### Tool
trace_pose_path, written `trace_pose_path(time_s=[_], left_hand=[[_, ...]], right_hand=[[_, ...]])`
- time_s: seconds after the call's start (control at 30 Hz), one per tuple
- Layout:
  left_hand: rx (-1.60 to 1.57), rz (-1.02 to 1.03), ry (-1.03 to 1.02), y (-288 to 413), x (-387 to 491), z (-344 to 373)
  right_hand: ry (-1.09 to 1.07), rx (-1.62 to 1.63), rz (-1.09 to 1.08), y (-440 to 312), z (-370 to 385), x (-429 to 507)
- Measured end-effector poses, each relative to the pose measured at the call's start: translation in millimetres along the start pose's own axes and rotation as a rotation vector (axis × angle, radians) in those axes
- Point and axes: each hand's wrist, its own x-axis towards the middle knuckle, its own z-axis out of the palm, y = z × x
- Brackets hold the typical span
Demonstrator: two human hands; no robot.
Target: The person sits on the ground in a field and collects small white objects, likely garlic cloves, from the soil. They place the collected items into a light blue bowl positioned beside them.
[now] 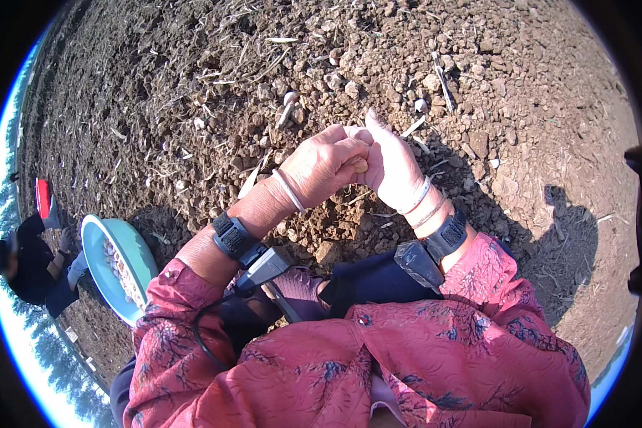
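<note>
Over the broken soil my two hands meet. My left hand is curled, its fingertips against my right palm. A small tan lump shows at the left fingertips; whether it is a clove or a clod is unclear. My right hand is cupped, thumb raised, its fingers partly hidden behind the left hand, so its hold cannot be made out. Pale garlic cloves lie on the soil beyond the hands, another clove among them. Loose crumbly soil is below my wrists.
To the left stands a green-blue plastic basin holding many pale cloves. Farther left a person in dark clothes is bent low near a red object. Dry stalks and clods litter the field. My shoe is close below.
</note>
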Motion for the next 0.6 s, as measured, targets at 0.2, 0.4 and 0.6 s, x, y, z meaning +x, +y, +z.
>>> trace_pose_path(time_s=[0.2,0.4,0.6], left_hand=[[0.015,-0.254,0.172,-28,-7,-12],[-0.085,-0.612,0.784,-123,-37,-90],[0.114,-0.875,0.986,-211,-93,-152]], right_hand=[[0.026,-0.178,0.076,-1,-3,0],[0.082,-0.335,0.122,-3,-2,-4],[0.077,-0.405,0.094,-3,4,-8]])
